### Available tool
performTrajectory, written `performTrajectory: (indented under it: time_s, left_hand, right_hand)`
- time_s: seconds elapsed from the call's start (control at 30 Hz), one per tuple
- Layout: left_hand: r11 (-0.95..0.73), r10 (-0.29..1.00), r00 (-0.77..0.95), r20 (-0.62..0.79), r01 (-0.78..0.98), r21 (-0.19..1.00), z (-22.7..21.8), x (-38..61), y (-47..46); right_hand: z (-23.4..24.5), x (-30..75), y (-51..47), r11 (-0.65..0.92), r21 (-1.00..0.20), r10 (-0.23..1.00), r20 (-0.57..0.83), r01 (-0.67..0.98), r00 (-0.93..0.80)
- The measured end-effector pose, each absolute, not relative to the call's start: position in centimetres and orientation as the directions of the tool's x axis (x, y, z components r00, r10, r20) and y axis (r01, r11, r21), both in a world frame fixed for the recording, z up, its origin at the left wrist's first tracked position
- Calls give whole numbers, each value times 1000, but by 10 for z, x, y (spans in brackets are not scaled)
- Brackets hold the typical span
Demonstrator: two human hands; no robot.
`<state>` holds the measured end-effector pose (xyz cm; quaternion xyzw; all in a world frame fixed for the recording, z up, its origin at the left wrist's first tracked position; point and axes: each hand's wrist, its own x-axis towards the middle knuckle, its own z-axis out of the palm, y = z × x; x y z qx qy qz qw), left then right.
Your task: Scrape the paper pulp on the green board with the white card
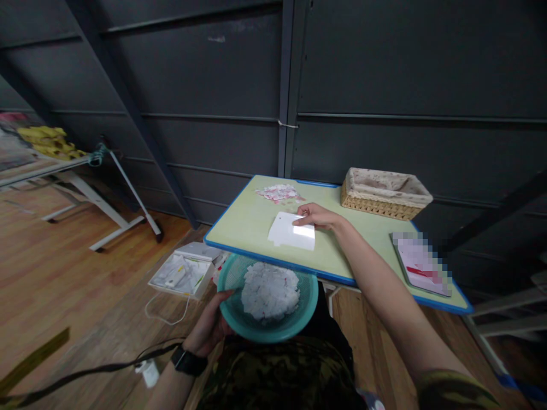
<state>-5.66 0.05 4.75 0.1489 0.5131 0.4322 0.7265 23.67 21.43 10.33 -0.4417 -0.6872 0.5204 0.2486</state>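
A pale-green table with blue edging spans the middle, a fabric-lined wicker basket at its far right. Below its near edge sits a turquoise mesh colander, its left rim gripped by the left hand. The colander holds a broad mound of white scraps. On the tabletop, the right hand pinches a flat white plastic scraper. Just beyond lies a smaller pile of pink-and-white flakes; judging by the two amounts, most material seems collected, with this pile left.
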Motion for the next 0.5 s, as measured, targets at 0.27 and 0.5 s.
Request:
performTrajectory:
  time_s: [0.27, 0.5]
  left_hand:
    - [578, 785, 106, -610, -480, 660, 42, -57, -1]
    - [573, 792, 122, -599, -488, 659, 37, -60, 0]
  right_hand:
    - [110, 237, 211, 8, -969, 905, -97, 247, -414]
    - [100, 226, 209, 19, -960, 835, -139, 281, -532]
